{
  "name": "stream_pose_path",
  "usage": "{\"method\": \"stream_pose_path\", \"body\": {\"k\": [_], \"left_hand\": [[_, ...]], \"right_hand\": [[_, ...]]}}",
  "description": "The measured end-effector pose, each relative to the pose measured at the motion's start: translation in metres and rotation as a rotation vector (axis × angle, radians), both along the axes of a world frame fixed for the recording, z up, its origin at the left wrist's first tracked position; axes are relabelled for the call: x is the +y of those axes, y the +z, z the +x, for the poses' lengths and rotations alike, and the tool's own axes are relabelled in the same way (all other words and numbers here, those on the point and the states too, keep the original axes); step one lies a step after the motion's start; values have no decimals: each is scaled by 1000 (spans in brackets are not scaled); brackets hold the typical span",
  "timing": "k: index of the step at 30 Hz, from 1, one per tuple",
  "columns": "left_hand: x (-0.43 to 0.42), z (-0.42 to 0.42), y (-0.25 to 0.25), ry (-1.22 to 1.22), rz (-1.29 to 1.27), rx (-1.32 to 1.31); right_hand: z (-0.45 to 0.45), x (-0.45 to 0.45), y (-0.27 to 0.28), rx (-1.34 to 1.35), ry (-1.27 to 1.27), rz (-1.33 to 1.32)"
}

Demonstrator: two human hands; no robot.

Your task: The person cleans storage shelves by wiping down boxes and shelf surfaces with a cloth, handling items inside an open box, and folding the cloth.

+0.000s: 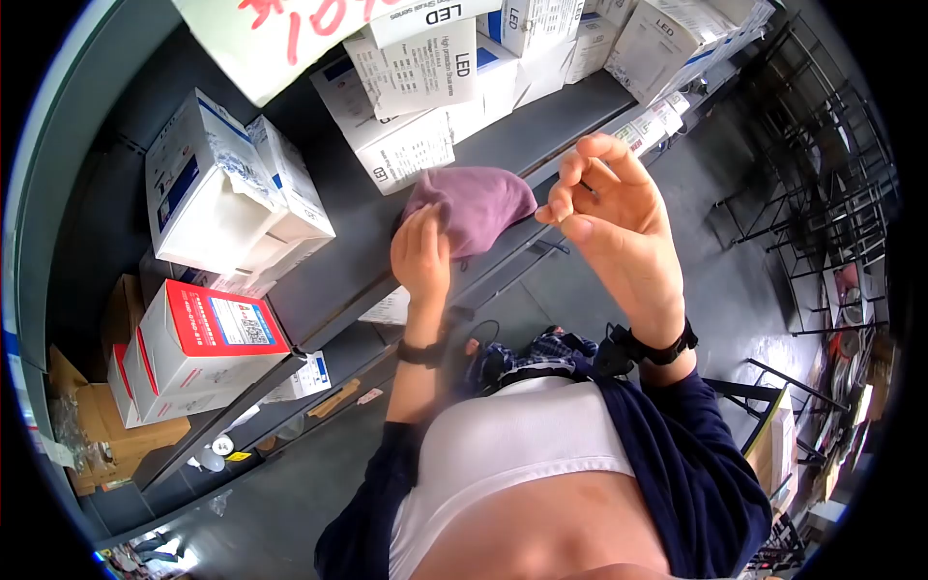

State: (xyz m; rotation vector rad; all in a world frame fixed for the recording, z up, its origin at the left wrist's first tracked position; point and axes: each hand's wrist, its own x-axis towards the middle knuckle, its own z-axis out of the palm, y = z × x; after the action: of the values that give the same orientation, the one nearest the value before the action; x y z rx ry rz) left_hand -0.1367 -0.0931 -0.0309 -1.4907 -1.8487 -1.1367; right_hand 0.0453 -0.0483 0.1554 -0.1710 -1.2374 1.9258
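My left hand (421,259) rests against a purple cloth (476,208) at the edge of the grey shelf (353,237), its fingers close together and gripping the near side of the fabric. To the right of the cloth, my right hand (623,227) is raised, palm turned up. Its thumb and a fingertip meet in a pinch, and the other fingers are curled. A small dark thin thing shows between those fingers, too small to name. What the pinch holds cannot be made out. Both wrists wear black bands.
White LED boxes (401,145) are stacked behind the cloth, and more white boxes (217,193) stand at the left. A red-and-white box (208,329) sits at the shelf's near left end. Black metal racks (802,184) stand at the right, beyond the grey floor.
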Motion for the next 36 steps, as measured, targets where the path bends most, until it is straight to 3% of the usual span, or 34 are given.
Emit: {"method": "stream_pose_path", "body": {"k": [15, 22, 26, 28, 31, 34, 36], "left_hand": [[12, 12, 4, 55, 41, -18], [65, 52, 10, 27, -29, -32], [110, 79, 13, -8, -73, 35], [133, 92, 10, -41, -75, 94], [172, 112, 12, -81, -73, 111], [207, 135, 22, -206, -176, 32], [229, 148, 22, -231, -179, 52]], "right_hand": [[-15, 22, -22, -95, -1, 5], [13, 79, -53, 6, 172, -191], [49, 129, -86, 49, 181, -22], [67, 143, -88, -348, -305, 237], [103, 177, -117, -699, -625, 596], [128, 195, -133, -740, -733, 746], [135, 204, -138, -944, -751, 809]]}}
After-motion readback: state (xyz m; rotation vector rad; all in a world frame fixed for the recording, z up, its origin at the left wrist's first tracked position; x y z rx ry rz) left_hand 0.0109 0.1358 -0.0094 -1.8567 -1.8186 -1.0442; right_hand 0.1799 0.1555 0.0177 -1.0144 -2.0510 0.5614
